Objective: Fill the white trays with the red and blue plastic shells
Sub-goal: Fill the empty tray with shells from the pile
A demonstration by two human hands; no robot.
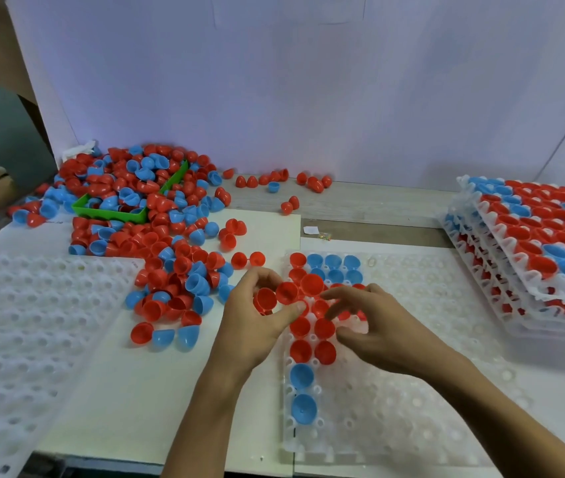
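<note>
A white tray (412, 374) lies in front of me with red and blue shells seated in its left columns and top rows. My left hand (256, 319) grips a row of three red shells (286, 293) just above the tray's upper left part. My right hand (374, 326) hovers over the tray with fingers loosely spread beside those shells; I cannot tell whether its fingertips touch one. A big loose pile of red and blue shells (157, 236) covers the table to the left.
A green bin (112, 210) sits buried in the pile. Another white tray (32, 332) lies at the left. A stack of filled trays (532, 257) stands at the right. Stray red shells (312, 182) lie along the white back wall.
</note>
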